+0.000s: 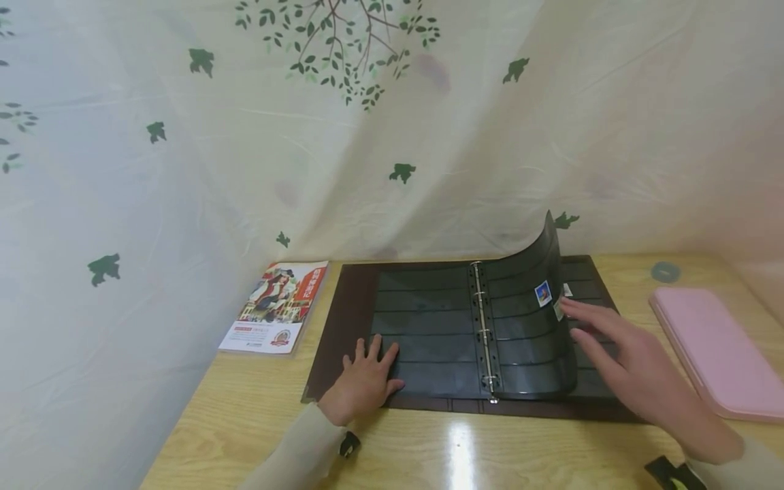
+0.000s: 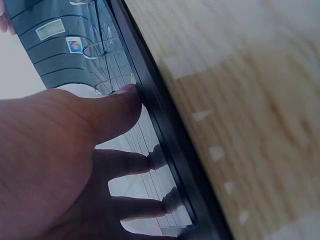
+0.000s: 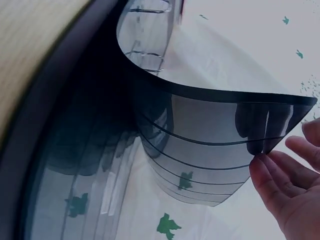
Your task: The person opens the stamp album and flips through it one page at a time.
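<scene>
A dark ring-bound stamp album lies spread on the table, its black pages crossed by horizontal strip pockets. My left hand rests with spread fingers on the lower left of the left page. On the other side, my right hand pinches the outer edge of a lifted page between thumb and fingers, and the page curves upward from the metal rings. A small blue stamp sits in one of its pockets, with a pale stamp beside it near the edge.
A booklet with a colourful cover lies left of the album. At the right are a pink case and a round greenish disc. A pale curtain with leaf prints hangs behind the wooden table.
</scene>
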`<state>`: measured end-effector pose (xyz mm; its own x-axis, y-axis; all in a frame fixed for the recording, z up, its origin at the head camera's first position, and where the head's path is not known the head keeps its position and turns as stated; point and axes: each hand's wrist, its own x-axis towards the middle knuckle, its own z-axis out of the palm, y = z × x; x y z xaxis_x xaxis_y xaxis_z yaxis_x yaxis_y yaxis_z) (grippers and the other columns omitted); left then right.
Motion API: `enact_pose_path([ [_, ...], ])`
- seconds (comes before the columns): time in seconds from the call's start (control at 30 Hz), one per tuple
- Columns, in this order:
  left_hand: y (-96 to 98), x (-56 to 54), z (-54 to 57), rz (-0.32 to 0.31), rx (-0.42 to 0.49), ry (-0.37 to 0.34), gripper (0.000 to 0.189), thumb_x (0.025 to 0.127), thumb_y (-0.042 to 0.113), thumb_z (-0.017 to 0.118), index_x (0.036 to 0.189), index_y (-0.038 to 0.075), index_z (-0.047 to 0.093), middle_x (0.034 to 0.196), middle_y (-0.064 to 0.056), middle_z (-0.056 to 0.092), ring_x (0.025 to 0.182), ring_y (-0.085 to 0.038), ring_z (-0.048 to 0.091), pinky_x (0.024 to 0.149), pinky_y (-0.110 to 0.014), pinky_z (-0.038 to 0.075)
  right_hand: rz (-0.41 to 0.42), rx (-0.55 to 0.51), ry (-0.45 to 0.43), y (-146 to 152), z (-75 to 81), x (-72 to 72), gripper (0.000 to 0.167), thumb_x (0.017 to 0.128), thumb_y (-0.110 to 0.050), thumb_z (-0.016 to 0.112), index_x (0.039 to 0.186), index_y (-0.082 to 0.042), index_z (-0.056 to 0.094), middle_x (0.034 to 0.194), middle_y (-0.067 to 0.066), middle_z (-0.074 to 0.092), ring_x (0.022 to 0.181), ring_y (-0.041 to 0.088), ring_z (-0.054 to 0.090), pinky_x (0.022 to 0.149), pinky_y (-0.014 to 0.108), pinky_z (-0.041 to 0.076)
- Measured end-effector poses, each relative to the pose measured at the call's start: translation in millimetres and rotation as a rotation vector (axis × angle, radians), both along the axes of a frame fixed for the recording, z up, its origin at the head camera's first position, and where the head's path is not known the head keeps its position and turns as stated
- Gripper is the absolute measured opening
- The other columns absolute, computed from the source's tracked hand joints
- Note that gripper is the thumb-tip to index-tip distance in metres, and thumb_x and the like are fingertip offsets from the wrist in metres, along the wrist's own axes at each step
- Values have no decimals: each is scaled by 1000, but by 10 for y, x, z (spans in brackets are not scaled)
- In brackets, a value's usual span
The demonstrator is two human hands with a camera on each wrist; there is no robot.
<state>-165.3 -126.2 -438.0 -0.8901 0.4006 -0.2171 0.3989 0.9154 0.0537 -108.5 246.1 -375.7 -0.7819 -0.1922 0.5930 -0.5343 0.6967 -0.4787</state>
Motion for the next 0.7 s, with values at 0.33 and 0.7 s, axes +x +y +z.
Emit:
enact_pose_path([
  [0.33, 8, -6, 8, 5, 1, -2, 63, 95, 49, 49, 147, 16, 36, 149, -22, 26, 131, -51, 24, 91, -65, 34, 59, -60, 120, -155, 163, -128, 47, 79, 12, 68, 123, -5, 63, 121, 6, 60, 102, -2, 53, 88, 11, 36],
  [0.7, 5, -2, 18, -4, -4, 19, 63, 94, 49, 49, 147, 16, 37, 149, -22, 27, 131, -51, 27, 90, -65, 36, 45, -154, 50, -348, 364, -198, 43, 86, 8, 63, 127, -5, 59, 119, 0, 56, 93, 1, 56, 74, 10, 43],
])
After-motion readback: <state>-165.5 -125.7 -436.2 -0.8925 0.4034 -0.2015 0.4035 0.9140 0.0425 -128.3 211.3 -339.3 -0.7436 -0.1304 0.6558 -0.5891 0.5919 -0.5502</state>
